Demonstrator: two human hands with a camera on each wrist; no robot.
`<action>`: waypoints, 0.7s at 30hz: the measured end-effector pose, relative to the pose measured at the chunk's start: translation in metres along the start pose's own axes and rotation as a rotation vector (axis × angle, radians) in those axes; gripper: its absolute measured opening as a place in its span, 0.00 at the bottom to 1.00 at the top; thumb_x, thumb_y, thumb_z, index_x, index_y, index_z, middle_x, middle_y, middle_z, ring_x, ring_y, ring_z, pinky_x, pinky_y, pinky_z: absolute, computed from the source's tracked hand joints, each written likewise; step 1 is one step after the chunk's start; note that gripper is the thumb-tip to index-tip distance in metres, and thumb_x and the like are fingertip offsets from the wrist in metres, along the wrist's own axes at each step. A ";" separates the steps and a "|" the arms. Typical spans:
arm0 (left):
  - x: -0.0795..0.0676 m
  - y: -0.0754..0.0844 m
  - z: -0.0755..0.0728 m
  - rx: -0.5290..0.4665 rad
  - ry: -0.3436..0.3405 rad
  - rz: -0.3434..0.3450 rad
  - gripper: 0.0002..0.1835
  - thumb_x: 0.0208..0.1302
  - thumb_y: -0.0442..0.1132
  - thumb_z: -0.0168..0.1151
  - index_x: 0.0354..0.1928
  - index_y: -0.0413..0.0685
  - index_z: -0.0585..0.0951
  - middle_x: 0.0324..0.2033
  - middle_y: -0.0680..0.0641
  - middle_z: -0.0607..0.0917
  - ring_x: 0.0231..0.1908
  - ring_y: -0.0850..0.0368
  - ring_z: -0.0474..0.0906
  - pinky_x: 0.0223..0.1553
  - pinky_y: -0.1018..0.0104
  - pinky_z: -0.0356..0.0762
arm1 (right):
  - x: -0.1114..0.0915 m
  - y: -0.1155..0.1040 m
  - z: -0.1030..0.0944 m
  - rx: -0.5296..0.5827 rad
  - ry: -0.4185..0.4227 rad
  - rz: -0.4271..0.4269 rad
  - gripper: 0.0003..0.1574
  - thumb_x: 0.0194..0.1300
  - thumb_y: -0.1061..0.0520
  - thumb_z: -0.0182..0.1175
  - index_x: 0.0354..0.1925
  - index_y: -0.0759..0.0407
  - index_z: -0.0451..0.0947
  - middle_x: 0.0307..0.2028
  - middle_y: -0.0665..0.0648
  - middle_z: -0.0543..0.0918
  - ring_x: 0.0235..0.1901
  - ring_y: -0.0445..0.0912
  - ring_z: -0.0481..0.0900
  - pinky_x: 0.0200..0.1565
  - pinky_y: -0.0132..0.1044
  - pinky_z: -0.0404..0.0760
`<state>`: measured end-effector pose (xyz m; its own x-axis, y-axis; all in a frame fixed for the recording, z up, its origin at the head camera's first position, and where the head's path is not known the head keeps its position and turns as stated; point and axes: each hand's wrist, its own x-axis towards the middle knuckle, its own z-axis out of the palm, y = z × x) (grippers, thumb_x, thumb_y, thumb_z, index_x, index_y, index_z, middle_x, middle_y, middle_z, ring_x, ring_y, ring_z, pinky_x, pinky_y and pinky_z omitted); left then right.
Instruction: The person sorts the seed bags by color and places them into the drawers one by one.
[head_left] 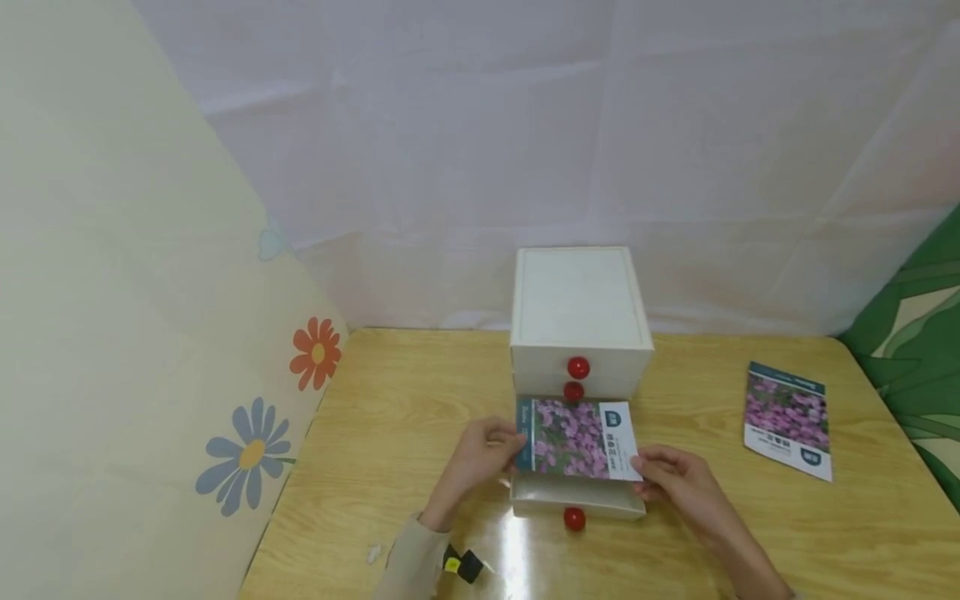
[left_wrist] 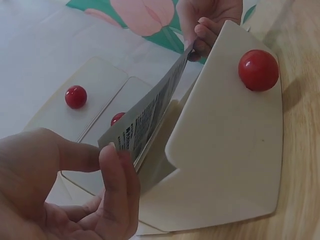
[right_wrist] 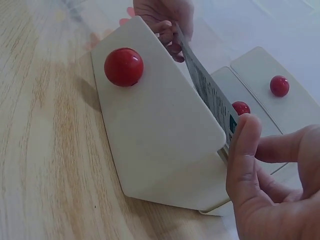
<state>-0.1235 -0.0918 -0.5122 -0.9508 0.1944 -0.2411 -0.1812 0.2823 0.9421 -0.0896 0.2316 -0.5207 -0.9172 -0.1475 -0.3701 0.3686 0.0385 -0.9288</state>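
A flower seed packet [head_left: 573, 439] is held flat side up between both hands, over the pulled-out bottom drawer [head_left: 577, 500] of a small white cabinet [head_left: 577, 296]. My left hand [head_left: 483, 454] pinches its left edge between thumb and fingers. At the opposite edge, my right hand [head_left: 678, 479] pinches the lower corner. Printed text and a barcode show on the packet's underside [left_wrist: 150, 112] in the left wrist view. From the right wrist view, the packet [right_wrist: 207, 87] slants just behind the drawer front [right_wrist: 155, 125], which bears a red knob [right_wrist: 124, 67]. Most of the drawer's inside is hidden.
Another seed packet [head_left: 787, 421] with the same pink flowers lies on the wooden table [head_left: 420, 375] at the right. The two upper drawers, with red knobs [head_left: 578, 367], are pushed in. A small black and yellow object [head_left: 463, 565] is beside the left sleeve. White cloth [head_left: 465, 167] hangs behind.
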 end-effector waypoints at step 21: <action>0.006 -0.007 -0.006 -0.048 -0.014 -0.040 0.16 0.71 0.39 0.70 0.54 0.37 0.83 0.37 0.44 0.88 0.29 0.55 0.85 0.31 0.65 0.90 | 0.020 -0.001 0.004 -0.058 0.056 0.023 0.19 0.80 0.57 0.61 0.56 0.74 0.78 0.32 0.52 0.88 0.31 0.43 0.86 0.36 0.33 0.90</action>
<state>-0.1299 -0.0986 -0.5187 -0.9389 0.1969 -0.2822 -0.2316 0.2449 0.9415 -0.1077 0.2249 -0.5272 -0.9162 -0.0900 -0.3906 0.3821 0.0983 -0.9189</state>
